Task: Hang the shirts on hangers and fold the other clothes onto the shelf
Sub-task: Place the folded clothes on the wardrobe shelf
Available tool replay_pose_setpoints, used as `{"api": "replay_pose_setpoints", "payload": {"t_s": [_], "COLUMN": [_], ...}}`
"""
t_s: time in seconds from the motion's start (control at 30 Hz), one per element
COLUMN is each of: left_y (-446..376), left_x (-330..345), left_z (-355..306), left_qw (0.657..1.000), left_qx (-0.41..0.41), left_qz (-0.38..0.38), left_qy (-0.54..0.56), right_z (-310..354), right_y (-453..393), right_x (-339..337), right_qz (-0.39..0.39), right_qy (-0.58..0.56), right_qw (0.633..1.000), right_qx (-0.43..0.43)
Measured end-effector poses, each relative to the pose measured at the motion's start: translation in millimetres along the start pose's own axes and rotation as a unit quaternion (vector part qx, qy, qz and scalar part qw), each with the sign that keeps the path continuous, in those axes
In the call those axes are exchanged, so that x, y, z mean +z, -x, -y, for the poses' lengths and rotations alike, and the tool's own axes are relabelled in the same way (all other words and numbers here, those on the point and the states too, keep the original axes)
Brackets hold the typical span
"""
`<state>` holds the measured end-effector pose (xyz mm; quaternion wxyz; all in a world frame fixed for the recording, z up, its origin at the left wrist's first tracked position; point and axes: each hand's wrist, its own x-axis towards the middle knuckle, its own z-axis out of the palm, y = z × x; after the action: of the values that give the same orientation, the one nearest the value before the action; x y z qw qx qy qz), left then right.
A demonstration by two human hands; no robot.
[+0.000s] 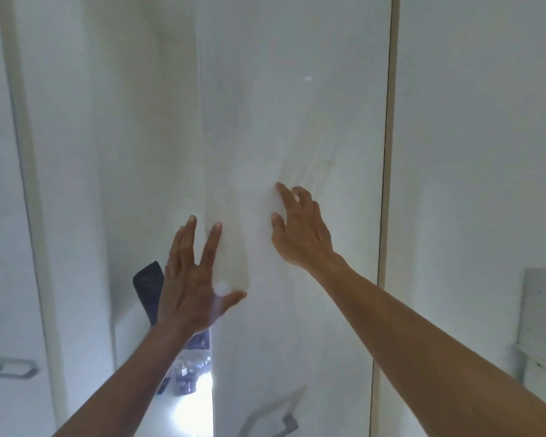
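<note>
Head view: both hands up against a glossy white wardrobe door (297,121).

Left hand (193,288): fingers straight and spread, thumb out to the right, holding nothing. Fingertips (216,227) sit at or on the door's left edge; actual contact is hard to confirm because of blur.

Right hand (300,228): index finger extended, tip touching the door face. Other fingers loosely bent, thumb out to the left. Nothing gripped. A faint reflection of the hand shows on the panel above it.

The door stands ajar. A gap (189,367) runs along its left edge. Through the gap, behind the left wrist, is a dark blue-grey piece of fabric (147,288), probably a garment, type unclear. Below it are small dark items on a brightly lit surface (186,373), too blurred to identify. No hangers or shirts can be made out.

Metal handle (275,417) sits low on the door, near the bottom edge of the frame. Another metal handle (10,367) is on the white panel at far left. A second white door panel (479,152) is on the right, split from the first by a thin vertical seam. White shelf-like unit (542,335) is at the far right edge, details unclear.
</note>
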<state>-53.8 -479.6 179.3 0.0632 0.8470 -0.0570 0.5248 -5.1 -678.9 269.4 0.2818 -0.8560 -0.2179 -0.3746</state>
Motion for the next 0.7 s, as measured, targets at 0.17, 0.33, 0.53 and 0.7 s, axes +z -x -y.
{"api": "replay_pose_setpoints", "payload": {"t_s": [0.17, 0.33, 0.53, 0.7], "left_y": [-37, -76, -111, -122], "left_x": [38, 75, 115, 139], "left_z": [34, 44, 48, 56], "left_qw": [0.997, 0.996, 0.998, 0.999], "left_qx": [0.018, 0.021, 0.000, -0.004], "left_qz": [0.000, 0.004, 0.008, 0.010], "left_qy": [-0.081, -0.091, -0.062, -0.049], "right_z": [1, -14, -28, -37], "right_y": [-25, -52, -86, -100], "right_x": [39, 63, 81, 93], "right_qz": [0.002, 0.009, 0.001, -0.002], "right_qy": [0.040, 0.117, 0.143, 0.153], "right_qw": [0.999, 0.992, 0.989, 0.988], "right_qx": [0.037, 0.046, 0.030, 0.026]}}
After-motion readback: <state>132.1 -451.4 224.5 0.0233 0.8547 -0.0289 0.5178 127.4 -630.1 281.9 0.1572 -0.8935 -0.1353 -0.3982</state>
